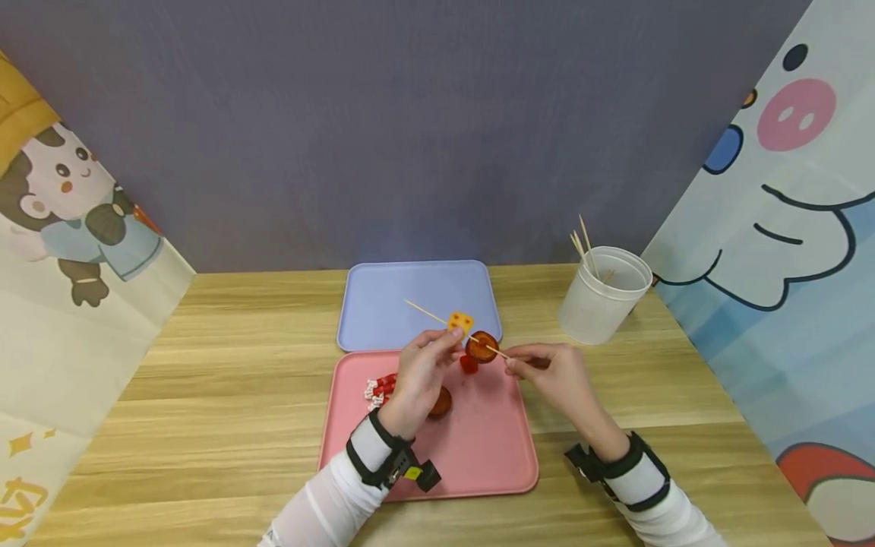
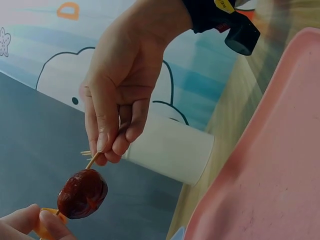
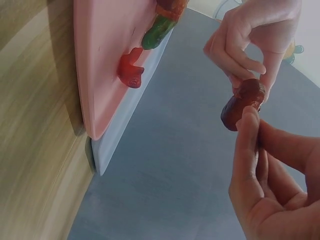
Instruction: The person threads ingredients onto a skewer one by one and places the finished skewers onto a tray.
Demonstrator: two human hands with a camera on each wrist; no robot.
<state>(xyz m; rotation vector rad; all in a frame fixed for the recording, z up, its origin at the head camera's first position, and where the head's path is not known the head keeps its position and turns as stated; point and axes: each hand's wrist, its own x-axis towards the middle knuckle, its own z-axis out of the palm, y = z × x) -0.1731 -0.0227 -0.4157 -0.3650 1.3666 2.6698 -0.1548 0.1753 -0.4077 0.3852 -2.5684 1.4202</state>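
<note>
A thin wooden skewer [image 1: 425, 311] runs between the two hands above the trays, its far end pointing up and left. On it are a yellow square piece [image 1: 460, 321] with orange-red spots and a glossy brown round piece [image 1: 482, 347]. My left hand [image 1: 422, 372] pinches the yellow piece between thumb and fingers. Thumb and fingertips of my right hand [image 1: 557, 377] pinch the skewer's near end, just behind the brown piece. In the left wrist view the brown piece [image 2: 82, 194] sits between both hands, with a short bit of skewer showing toward the right fingertips.
Below the hands is a pink tray [image 1: 488, 467] bearing red-and-white pieces [image 1: 381, 387], another brown round piece [image 1: 441, 403] and a red piece [image 1: 469, 365]. A green piece [image 3: 159, 32] shows there too. Behind lies a blue tray [image 1: 410, 296]. A white bucket [image 1: 595, 308] with several skewers stands back right.
</note>
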